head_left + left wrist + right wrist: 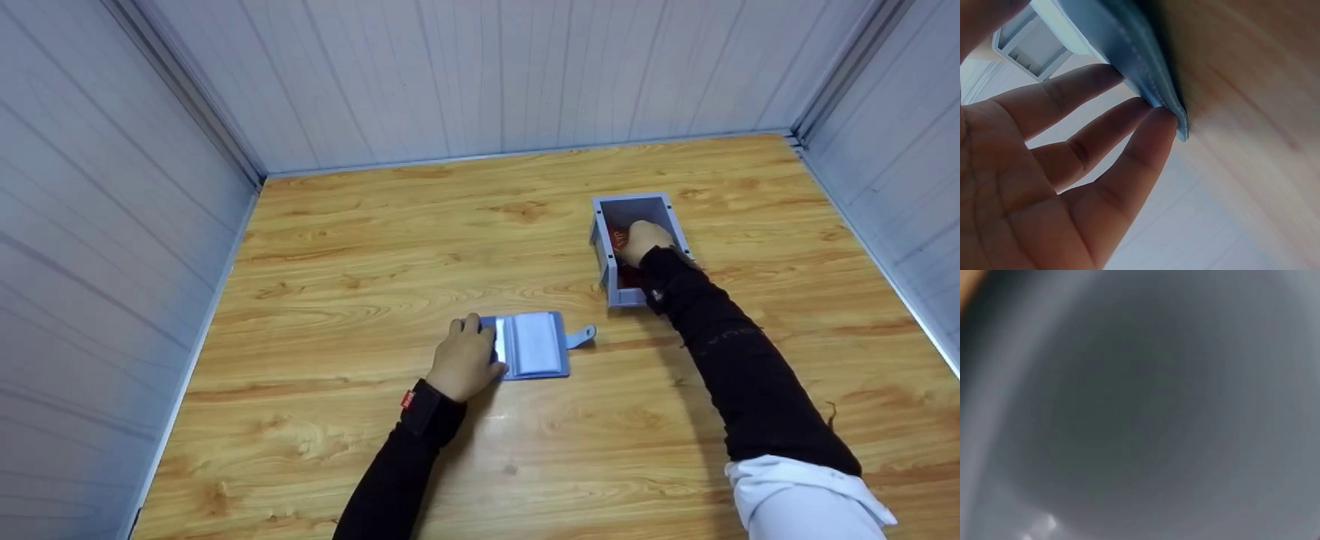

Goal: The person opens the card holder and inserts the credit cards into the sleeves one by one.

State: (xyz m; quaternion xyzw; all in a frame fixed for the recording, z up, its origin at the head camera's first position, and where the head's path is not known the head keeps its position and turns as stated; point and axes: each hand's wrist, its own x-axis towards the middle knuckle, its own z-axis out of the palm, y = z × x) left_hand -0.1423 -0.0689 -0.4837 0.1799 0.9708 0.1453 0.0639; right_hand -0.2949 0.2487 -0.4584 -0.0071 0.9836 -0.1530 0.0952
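A blue card holder (pixel 537 345) lies opened out on the wooden table, its snap strap (pixel 581 336) pointing right. My left hand (pixel 463 361) rests over its left cover. In the left wrist view, nearly straight fingers (pixel 1086 90) touch the edge of the blue cover (pixel 1129 45) with their tips. My right hand (pixel 647 241) reaches down into a grey bin (pixel 611 289), over red items with lettering (pixel 618 238). The fingertips of that hand are hidden, so any grip there does not show. Only blurred grey surface fills the right wrist view.
The wooden table (pixel 360 247) is bounded by white panel walls (pixel 465 82) at the back and both sides. The bin stands upright at the right, beyond the card holder. Its side walls surround the right hand.
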